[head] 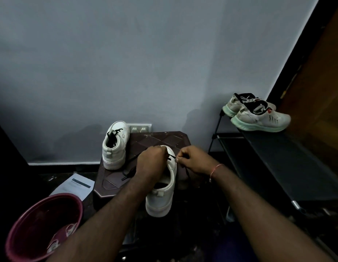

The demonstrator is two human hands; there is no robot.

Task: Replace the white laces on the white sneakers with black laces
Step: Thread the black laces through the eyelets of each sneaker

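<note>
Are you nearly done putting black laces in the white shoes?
About halfway. The far sneaker already wears black laces. The left hand holds the near sneaker while the right hand pinches a black lace at its front, and loose ends trail on the stool. Lacing that shoe up is what's left.

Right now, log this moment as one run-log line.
threading black lace into near white sneaker | left hand holds sneaker | right hand pinches lace | far white sneaker black-laced on brown stool
</note>
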